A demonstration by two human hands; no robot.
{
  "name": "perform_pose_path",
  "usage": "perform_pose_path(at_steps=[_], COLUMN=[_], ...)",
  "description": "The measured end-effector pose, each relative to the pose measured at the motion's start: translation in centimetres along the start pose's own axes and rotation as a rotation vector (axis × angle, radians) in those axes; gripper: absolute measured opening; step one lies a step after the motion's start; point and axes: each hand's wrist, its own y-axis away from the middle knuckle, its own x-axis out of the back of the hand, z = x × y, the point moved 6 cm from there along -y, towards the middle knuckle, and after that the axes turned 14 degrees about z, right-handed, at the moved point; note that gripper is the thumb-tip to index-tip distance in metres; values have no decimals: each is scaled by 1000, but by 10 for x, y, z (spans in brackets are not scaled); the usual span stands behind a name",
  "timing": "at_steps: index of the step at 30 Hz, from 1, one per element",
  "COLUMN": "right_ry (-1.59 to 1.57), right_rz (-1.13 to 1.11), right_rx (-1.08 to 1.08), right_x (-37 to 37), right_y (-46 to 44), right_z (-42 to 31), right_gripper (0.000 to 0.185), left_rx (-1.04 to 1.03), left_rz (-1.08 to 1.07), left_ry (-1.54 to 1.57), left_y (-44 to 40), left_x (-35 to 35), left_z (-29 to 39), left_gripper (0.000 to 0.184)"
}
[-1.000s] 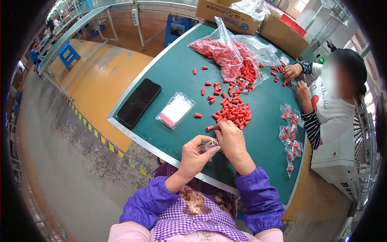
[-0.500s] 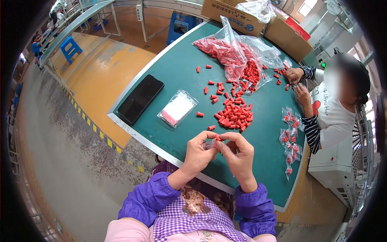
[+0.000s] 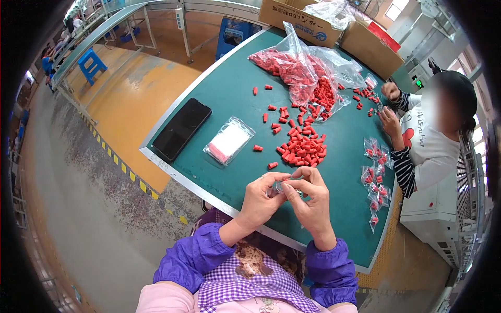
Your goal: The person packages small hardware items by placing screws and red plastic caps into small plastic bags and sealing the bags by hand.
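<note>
Near the front edge of the green table [image 3: 229, 182], my left hand [image 3: 260, 201] pinches a small clear plastic bag [image 3: 276, 189]. My right hand [image 3: 311, 201] is closed at the same bag, its fingertips meeting those of the left. A bit of red shows between the fingers; the rest of it is hidden. Just beyond my hands lies a heap of red caps [image 3: 302, 147], with loose ones scattered around it. Behind the heap, a large clear bag [image 3: 300, 73] of red caps lies open towards me.
A black phone [image 3: 181, 129] and a packet of small clear bags [image 3: 228, 141] lie at the left. Small filled bags [image 3: 377, 180] lie at the right, near a co-worker [image 3: 433, 130] handling red caps. Cardboard boxes [image 3: 370, 47] stand at the back.
My right hand has come back from the heap to the small bag, and the red cap seen at my fingertips is now mostly hidden. The co-worker's one hand has moved away from the other.
</note>
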Motion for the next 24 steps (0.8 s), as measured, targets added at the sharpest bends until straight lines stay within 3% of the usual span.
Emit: perform_pose_path(at_steps=[2, 5, 7, 10, 16, 19, 20, 24], right_ry=[0, -325, -354, -502, -751, -731, -733, -663], right_rz=[-35, 205, 68, 6, 33, 73, 80, 110], right_rx=[4, -376, -500, -633, -702, -715, -717, -705], right_x=[2, 14, 12, 2, 6, 11, 12, 12], right_y=[-1, -2, 3, 7, 10, 10, 10, 13], right_z=[3, 27, 43, 45, 56, 60, 61, 63], right_gripper=[14, 10, 13, 12, 10, 10, 10, 11], left_rx=[1, 13, 227, 222, 326, 261, 264, 323], left_rz=[-9, -111, -204, -253, -169, -13, 19, 4], left_ry=[18, 24, 199, 253, 263, 213, 226, 204], left_y=[-1, -4, -1, 0, 1, -5, -6, -6], left_x=[-1, -3, -9, -13, -16, -3, -2, -4], left_z=[4, 12, 6, 8, 12, 4, 3, -3], left_gripper=[32, 35, 36, 34, 32, 22, 11, 9])
